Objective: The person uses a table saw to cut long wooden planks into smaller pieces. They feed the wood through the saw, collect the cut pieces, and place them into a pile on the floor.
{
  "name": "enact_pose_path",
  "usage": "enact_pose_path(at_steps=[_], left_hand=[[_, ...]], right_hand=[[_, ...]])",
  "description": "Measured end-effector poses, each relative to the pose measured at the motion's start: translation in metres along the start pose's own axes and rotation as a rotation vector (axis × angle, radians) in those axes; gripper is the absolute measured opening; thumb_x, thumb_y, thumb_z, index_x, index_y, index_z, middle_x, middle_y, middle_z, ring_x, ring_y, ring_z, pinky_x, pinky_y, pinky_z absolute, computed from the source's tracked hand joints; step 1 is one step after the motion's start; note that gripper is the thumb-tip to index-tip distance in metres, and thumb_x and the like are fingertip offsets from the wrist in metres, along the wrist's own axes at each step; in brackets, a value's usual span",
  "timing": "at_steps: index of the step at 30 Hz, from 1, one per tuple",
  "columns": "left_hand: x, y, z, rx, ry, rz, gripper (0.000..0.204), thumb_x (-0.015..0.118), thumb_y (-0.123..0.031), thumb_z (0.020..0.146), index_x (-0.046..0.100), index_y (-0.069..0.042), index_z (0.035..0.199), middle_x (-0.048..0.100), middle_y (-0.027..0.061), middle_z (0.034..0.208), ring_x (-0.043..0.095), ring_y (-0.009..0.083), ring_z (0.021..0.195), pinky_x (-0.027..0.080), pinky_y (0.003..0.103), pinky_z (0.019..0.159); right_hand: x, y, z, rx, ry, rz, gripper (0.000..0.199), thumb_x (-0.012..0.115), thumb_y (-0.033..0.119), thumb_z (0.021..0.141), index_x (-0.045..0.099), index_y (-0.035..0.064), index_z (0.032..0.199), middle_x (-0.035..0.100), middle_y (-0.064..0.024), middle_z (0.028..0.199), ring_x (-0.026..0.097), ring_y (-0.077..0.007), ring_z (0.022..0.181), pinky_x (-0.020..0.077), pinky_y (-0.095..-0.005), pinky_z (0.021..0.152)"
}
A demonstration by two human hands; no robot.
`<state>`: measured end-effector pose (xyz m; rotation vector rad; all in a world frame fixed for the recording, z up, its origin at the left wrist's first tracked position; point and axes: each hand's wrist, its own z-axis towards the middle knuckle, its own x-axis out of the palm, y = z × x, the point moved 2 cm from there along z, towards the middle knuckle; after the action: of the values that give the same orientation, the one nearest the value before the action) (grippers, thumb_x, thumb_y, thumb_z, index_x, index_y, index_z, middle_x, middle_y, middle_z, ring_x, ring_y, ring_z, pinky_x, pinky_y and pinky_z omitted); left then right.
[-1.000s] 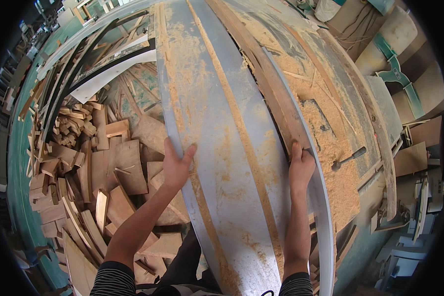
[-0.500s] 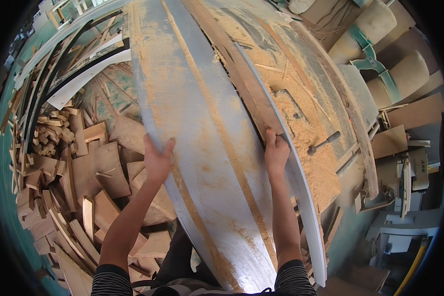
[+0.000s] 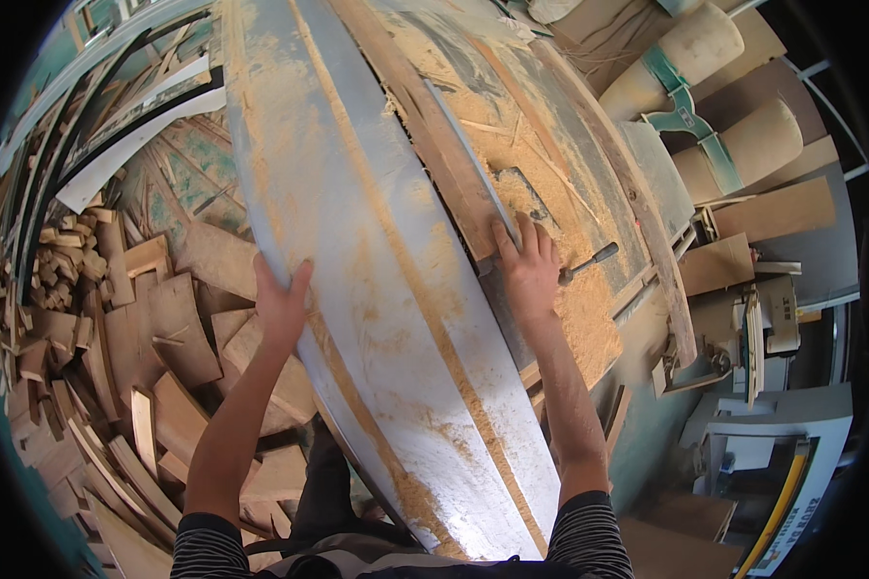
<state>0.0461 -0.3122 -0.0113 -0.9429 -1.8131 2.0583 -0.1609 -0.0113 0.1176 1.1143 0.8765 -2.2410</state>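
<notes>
My left hand (image 3: 283, 301) is hooked on the left edge of a long grey tabletop (image 3: 367, 241) streaked with sawdust. Its thumb lies on top; the other fingers are partly hidden at the side. My right hand (image 3: 529, 270) rests palm down with fingers spread, at the near end of a long brown wooden board (image 3: 434, 145). Its fingertips touch a thin grey strip (image 3: 463, 150) that runs along the board's right side. Past the hand, the strip's near part does not show, and my forearm may hide it.
Sawdust (image 3: 589, 333) covers the surface on the right, where a dark-handled lever (image 3: 589, 261) sits close to my right hand. Wood offcuts (image 3: 179, 333) are heaped on the floor to the left. Large beige ducts (image 3: 739, 145) stand far right, above leaning boards (image 3: 772, 217).
My right hand has opened from a closed hold at the board's near end and shifted right onto the strip. My left hand keeps its place on the edge. The whole view has shifted slightly.
</notes>
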Motion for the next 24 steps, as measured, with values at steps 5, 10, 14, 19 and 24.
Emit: enact_pose_path(at_steps=[5,10,14,19,24], left_hand=[[0.001,0.003,-0.033,-0.038,0.004,-0.124,0.078,0.07,-0.038,0.095,0.032,0.007,0.146,0.06,0.025,0.13,0.061,0.0334,0.118,0.047,0.04,0.101],[0.004,-0.004,-0.091,0.009,-0.021,-0.058,0.078,0.07,-0.037,0.095,0.032,0.007,0.147,0.058,0.0278,0.132,0.06,0.0367,0.121,0.046,0.041,0.102],[-0.001,-0.011,-0.101,-0.049,0.019,-0.039,0.082,0.069,-0.04,0.096,0.03,0.007,0.15,0.056,0.0288,0.136,0.058,0.0367,0.125,0.044,0.04,0.105],[-0.001,-0.011,-0.108,-0.092,-0.001,0.005,0.082,0.068,-0.041,0.096,0.03,0.008,0.149,0.056,0.0282,0.138,0.057,0.0347,0.127,0.043,0.039,0.106],[0.002,0.001,-0.106,-0.004,-0.069,0.019,0.077,0.07,-0.04,0.094,0.034,0.003,0.146,0.063,0.0289,0.126,0.064,0.0411,0.116,0.048,0.043,0.099]], right_hand=[[0.025,0.001,0.007,-0.101,0.107,-0.028,0.063,0.07,0.013,0.082,0.053,0.0157,0.143,0.054,-0.0121,0.142,0.057,-0.0292,0.118,0.0489,-0.0407,0.096],[0.035,-0.007,0.009,-0.145,0.079,-0.051,0.071,0.08,0.019,0.075,0.054,0.0169,0.142,0.056,-0.0086,0.141,0.064,-0.0248,0.106,0.0563,-0.0367,0.082],[0.044,-0.01,0.008,-0.124,0.108,-0.077,0.073,0.08,0.024,0.077,0.052,0.0196,0.144,0.058,-0.0069,0.139,0.066,-0.0269,0.107,0.0596,-0.0375,0.079],[0.049,-0.01,0.008,-0.076,0.14,-0.054,0.073,0.079,0.023,0.079,0.05,0.0243,0.146,0.056,-0.0095,0.145,0.071,-0.0306,0.099,0.0614,-0.037,0.073],[0.051,-0.008,0.017,-0.058,0.198,-0.063,0.073,0.079,0.023,0.079,0.05,0.0238,0.147,0.059,-0.0091,0.142,0.073,-0.0311,0.091,0.0611,-0.0376,0.073]])
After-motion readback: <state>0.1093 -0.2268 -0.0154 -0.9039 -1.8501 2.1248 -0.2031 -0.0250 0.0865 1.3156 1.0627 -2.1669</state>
